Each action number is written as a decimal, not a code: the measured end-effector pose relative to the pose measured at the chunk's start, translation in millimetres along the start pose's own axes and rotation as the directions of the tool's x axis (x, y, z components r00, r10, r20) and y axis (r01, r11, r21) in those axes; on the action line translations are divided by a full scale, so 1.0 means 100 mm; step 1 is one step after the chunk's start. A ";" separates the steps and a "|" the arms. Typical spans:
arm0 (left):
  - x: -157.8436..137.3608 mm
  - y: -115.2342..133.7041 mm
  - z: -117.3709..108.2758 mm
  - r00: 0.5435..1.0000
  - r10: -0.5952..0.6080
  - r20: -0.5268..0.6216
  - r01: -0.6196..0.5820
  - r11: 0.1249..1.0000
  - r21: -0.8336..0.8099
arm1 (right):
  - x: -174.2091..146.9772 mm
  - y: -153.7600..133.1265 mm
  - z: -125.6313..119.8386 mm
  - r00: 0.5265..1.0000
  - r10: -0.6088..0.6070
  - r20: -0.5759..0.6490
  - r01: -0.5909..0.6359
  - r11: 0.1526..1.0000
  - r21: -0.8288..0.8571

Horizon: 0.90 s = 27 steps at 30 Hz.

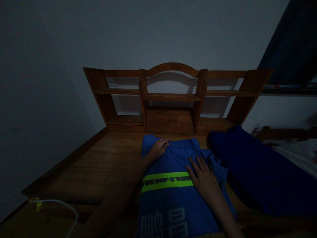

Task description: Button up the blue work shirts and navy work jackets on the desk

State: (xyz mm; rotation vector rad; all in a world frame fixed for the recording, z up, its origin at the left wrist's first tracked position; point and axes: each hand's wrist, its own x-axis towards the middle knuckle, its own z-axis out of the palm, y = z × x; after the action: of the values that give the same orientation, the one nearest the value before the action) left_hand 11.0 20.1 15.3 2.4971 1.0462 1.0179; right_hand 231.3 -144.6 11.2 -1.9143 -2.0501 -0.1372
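Note:
A blue garment (170, 201) with a neon yellow-green band and pale printed characters lies partly folded on the wooden desk (104, 165), its lower part reaching the front edge. My left hand (158, 149) rests near the garment's far left corner, fingers together and pointing right; whether they pinch the cloth is hidden. Flat on the right half of the cloth lies my right hand (203, 175), its fingers spread just above and beside the band. To the right of the garment the fabric is bunched in loose folds.
A dark blue cloth (262, 172) covers the desk's right side. At the back stands a wooden shelf unit (170, 96) against the wall. A white cable (66, 204) hangs at the front left. A wall socket (112, 81) shows behind the left shelf.

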 end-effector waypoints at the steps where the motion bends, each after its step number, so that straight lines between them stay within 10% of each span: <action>1: 0.00 0.00 0.00 1.000 -0.002 -0.001 0.002 0.999 0.037 | 0.00 0.00 0.00 1.000 -0.002 0.000 0.002 1.000 -0.001; 9: -0.02 -0.05 -0.07 0.994 -0.091 -0.057 0.100 0.977 0.187 | 0.00 -0.01 -0.02 1.000 0.005 0.004 -0.005 1.000 -0.006; 27: 0.03 -0.09 -0.15 0.942 -0.318 -0.109 0.311 0.947 -0.076 | -0.01 0.01 0.01 1.000 -0.013 -0.013 0.013 1.000 0.006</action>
State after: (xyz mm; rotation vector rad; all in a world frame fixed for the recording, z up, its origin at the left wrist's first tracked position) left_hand -2.3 27.9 23.3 2.1509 1.3770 1.0902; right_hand 232.2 -144.7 9.9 -1.8913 -2.0528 -0.1456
